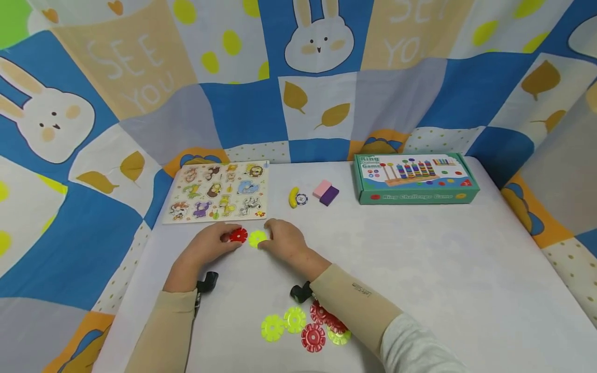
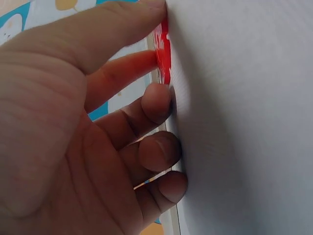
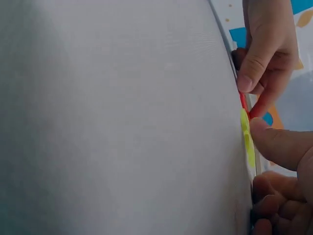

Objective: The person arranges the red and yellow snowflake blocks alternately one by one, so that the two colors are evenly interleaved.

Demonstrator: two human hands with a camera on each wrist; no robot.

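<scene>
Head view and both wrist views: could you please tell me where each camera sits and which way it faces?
Head: worn on the head, looking forward and down at the table; left hand, right hand and forearms show.
Left wrist: on that wrist, looking past the fingers at the red disc; only the left hand shows.
Right wrist: on that wrist, looking low across the table at the yellow disc; the right hand shows, with the left beyond.
Shared: head and right wrist show both hands and those discs.
</scene>
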